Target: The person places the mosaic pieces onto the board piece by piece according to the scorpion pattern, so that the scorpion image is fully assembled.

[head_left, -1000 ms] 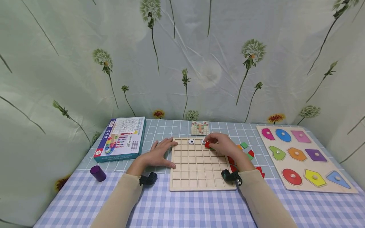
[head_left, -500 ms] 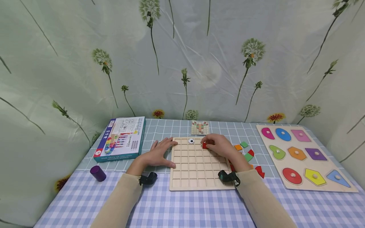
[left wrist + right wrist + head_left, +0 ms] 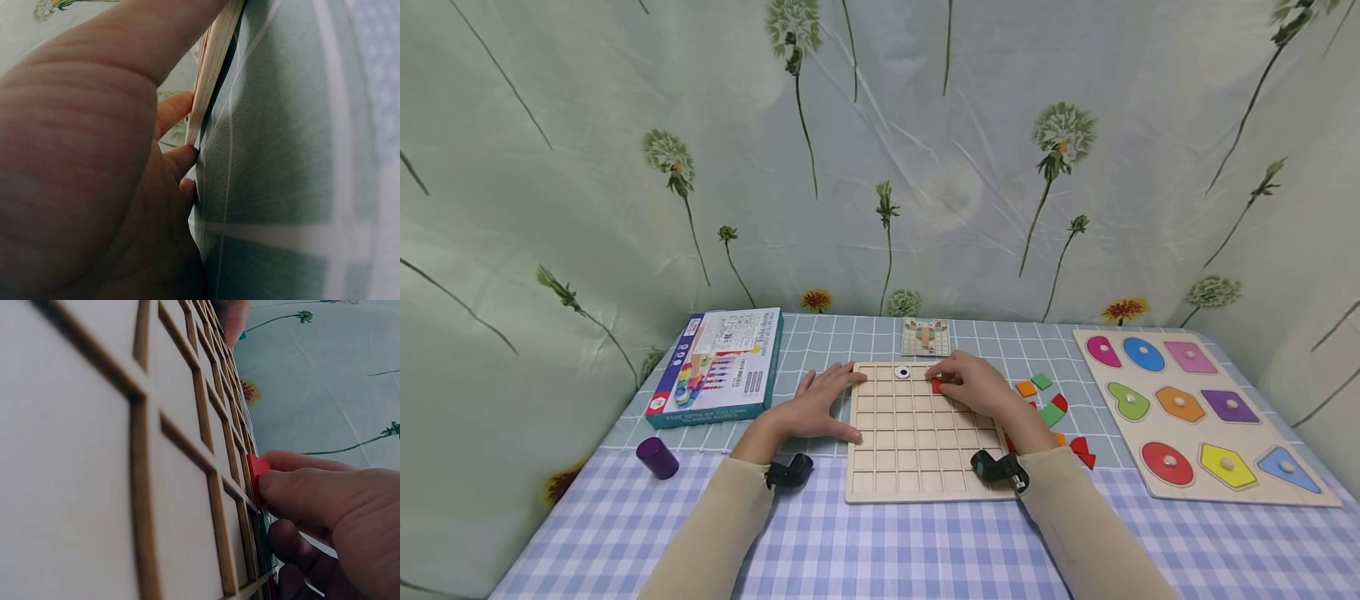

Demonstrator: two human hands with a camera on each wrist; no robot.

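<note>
A wooden grid board (image 3: 917, 457) lies in front of me. My left hand (image 3: 822, 405) rests along its left edge, fingers spread; in the left wrist view the fingertips touch the board's side (image 3: 206, 81). At the top row my right hand (image 3: 979, 387) pinches a small red tile (image 3: 257, 479) between thumb and index finger, low over the grid. A green tile (image 3: 265, 540) sits just beside it, partly behind the curled fingers. A round eye tile (image 3: 902, 372) lies in the top row, left of the right hand.
Loose green, red and orange tiles (image 3: 1026, 388) lie right of the board. Behind it is a small pattern card (image 3: 926, 337). A boxed toy set (image 3: 718, 362) and a purple cylinder (image 3: 657, 457) stand left; a shape puzzle board (image 3: 1180, 475) lies right.
My right hand has slid slightly left along the top row with the red tile, and now covers the second eye tile. The left hand has stayed in place.
</note>
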